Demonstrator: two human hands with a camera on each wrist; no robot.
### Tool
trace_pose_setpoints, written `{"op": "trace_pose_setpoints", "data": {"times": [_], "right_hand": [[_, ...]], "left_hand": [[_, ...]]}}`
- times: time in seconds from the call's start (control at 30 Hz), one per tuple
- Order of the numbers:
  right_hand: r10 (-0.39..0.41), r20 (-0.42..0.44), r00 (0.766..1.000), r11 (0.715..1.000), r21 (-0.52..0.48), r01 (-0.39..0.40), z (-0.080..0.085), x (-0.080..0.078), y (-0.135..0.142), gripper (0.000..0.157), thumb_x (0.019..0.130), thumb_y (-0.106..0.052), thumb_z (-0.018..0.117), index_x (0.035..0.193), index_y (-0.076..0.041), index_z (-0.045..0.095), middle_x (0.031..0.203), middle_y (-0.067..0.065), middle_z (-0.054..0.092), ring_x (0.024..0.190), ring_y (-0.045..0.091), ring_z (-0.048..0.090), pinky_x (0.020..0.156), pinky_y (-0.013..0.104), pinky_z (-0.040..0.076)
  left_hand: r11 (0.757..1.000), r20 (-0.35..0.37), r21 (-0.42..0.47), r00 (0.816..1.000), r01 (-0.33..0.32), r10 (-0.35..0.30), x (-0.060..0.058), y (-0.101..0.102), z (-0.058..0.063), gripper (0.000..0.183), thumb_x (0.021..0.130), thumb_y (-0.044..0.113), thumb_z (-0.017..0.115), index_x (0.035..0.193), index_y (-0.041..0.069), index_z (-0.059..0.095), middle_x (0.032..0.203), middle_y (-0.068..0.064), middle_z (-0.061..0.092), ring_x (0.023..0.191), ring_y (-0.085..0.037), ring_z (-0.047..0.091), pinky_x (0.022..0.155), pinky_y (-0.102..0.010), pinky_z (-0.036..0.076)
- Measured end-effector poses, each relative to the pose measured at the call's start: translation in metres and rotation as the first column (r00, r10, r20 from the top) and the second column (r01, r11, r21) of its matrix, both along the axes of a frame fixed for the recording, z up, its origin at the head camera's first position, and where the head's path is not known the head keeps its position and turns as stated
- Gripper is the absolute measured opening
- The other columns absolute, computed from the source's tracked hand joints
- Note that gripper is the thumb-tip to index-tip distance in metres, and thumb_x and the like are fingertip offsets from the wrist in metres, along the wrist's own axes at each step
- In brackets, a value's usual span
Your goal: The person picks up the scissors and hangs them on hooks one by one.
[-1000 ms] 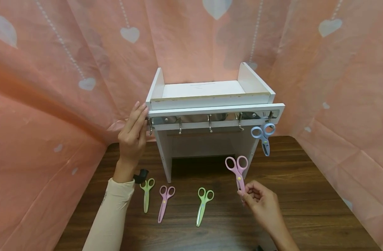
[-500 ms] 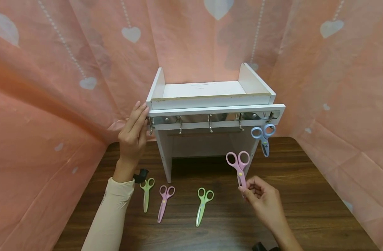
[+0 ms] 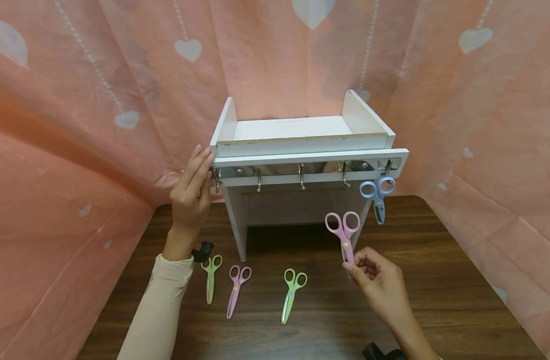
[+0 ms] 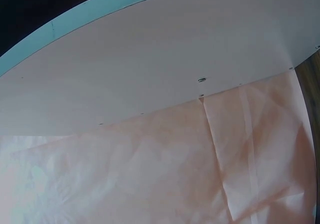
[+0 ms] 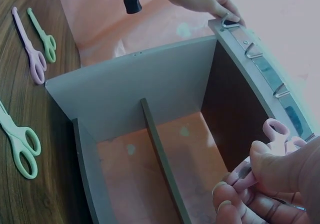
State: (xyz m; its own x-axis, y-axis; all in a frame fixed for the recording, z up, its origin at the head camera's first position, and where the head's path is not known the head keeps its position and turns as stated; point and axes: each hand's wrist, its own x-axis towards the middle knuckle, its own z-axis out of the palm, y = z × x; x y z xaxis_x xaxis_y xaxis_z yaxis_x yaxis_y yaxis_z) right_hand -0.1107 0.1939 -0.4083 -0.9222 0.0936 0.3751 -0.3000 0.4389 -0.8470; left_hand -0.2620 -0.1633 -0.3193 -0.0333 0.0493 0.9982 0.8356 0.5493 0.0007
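My right hand (image 3: 377, 285) pinches a pair of pink scissors (image 3: 345, 235) by the blade end, handle loops up, in front of the white shelf unit. In the right wrist view the thumb and fingers (image 5: 270, 161) hold those scissors below the hook rail (image 5: 270, 67). My left hand (image 3: 190, 197) rests with straight fingers on the left end of the hook rail (image 3: 279, 170). From the rightmost hook hang blue scissors (image 3: 379, 197) by one loop; the other hooks are bare. On the table lie green scissors (image 3: 293, 296), more pink scissors (image 3: 236, 292) and a second green pair (image 3: 210, 280).
The white shelf unit (image 3: 297, 146) stands on the dark wood table (image 3: 437, 280), with an open front below the rail. Pink heart-patterned cloth (image 3: 275, 60) surrounds it at the back and sides. A shelf side panel (image 4: 150, 59) fills much of the left wrist view.
My right hand has risen a little toward the hook rail with the pink scissors. The left hand stays on the rail's left end.
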Motion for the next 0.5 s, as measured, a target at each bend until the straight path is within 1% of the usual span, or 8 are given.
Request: {"op": "trace_pose_setpoints", "data": {"times": [0.2, 0.33, 0.5], "right_hand": [[0.013, -0.003, 1.000, 1.000, -0.011, -0.013, 0.0034, -0.0006, -0.0008, 0.018, 0.090, -0.006, 0.077, 0.081, -0.007, 0.062, 0.068, 0.004, 0.066, 0.058, 0.015, 0.064, 0.049, 0.023, 0.054], [0.022, -0.019, 1.000, 1.000, -0.018, -0.022, 0.0064, -0.0014, -0.0009, 0.018, 0.090, -0.005, 0.077, 0.081, -0.007, 0.062, 0.069, 0.004, 0.066, 0.059, 0.014, 0.064, 0.049, 0.024, 0.055], [0.025, -0.036, 0.999, 0.999, -0.020, -0.025, 0.0097, -0.0031, -0.0007, 0.017, 0.091, -0.002, 0.075, 0.082, -0.005, 0.061, 0.070, 0.006, 0.066, 0.060, 0.015, 0.065, 0.050, 0.026, 0.057]], "left_hand": [[1.000, 0.001, -0.004, 1.000, 0.001, -0.001, 0.0000, -0.0001, -0.0006, 0.042, 0.082, -0.025, 0.066, 0.120, -0.008, 0.071, 0.125, -0.022, 0.068, 0.127, -0.040, 0.059, 0.105, -0.042, 0.051], [1.000, -0.001, -0.005, 1.000, -0.004, 0.004, 0.0001, -0.0005, -0.0004, 0.040, 0.085, -0.023, 0.066, 0.121, -0.007, 0.071, 0.127, -0.021, 0.068, 0.127, -0.039, 0.059, 0.105, -0.043, 0.051], [1.000, 0.003, -0.006, 1.000, 0.006, -0.006, 0.0000, -0.0012, -0.0006, 0.037, 0.088, -0.019, 0.065, 0.122, -0.005, 0.071, 0.128, -0.019, 0.068, 0.127, -0.040, 0.059, 0.105, -0.043, 0.051]]}}
